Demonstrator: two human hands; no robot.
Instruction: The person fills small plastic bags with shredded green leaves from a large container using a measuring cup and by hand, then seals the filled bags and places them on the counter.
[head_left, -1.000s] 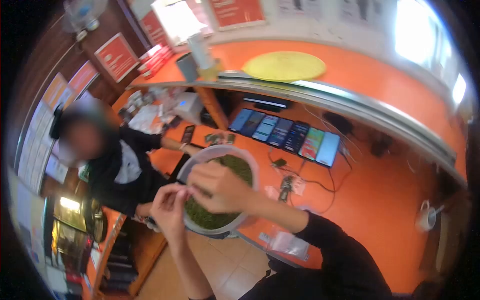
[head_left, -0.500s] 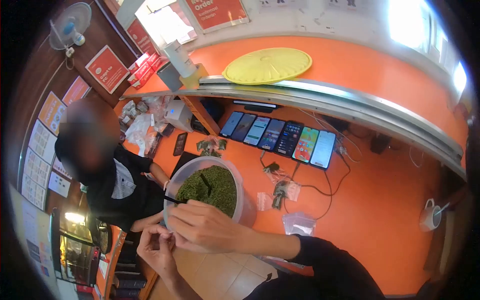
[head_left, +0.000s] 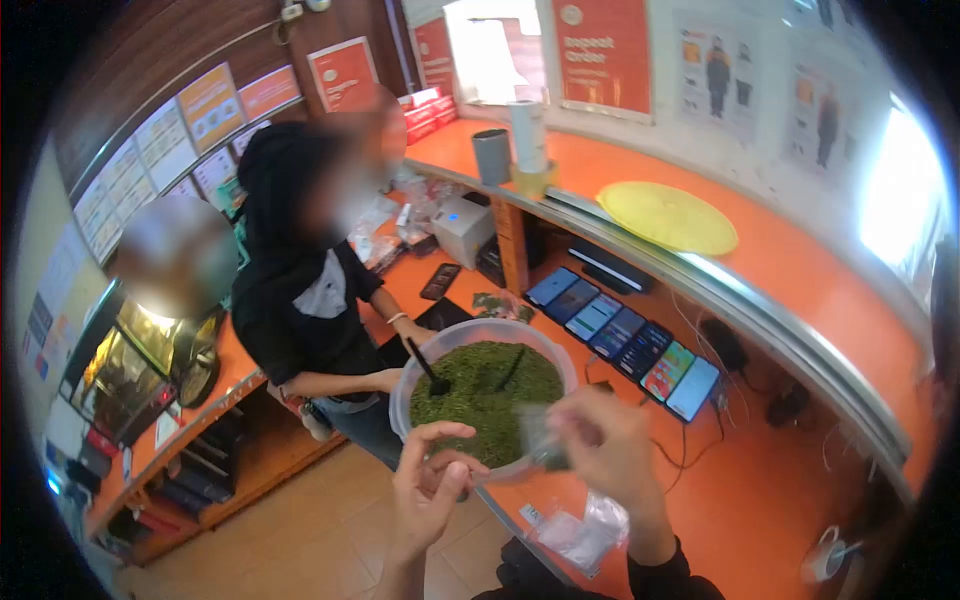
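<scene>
A round clear tub (head_left: 402,400) of chopped green herb (head_left: 480,380) stands at the orange counter's edge. Two black spoons (head_left: 428,368) stick up from the herb. My left hand (head_left: 435,490) is raised at the tub's near rim, fingers curved and apart, holding nothing. To its right, my right hand (head_left: 605,445) pinches a small clear plastic bag (head_left: 540,432), blurred by motion, over the tub's near right side. Below my right hand, empty clear bags (head_left: 585,535) lie on the counter.
Across the tub stands a person in black (head_left: 320,290), hands at its far left side. Several phones (head_left: 625,340) with cables lie right of the tub. A yellow lid (head_left: 668,217) rests on the upper shelf (head_left: 800,265); a white mug (head_left: 822,555) is at lower right.
The view has swung left and up. My hands have moved apart, the right one now holding up a small bag. One black spoon now stands upright in the herb near the other person's hands.
</scene>
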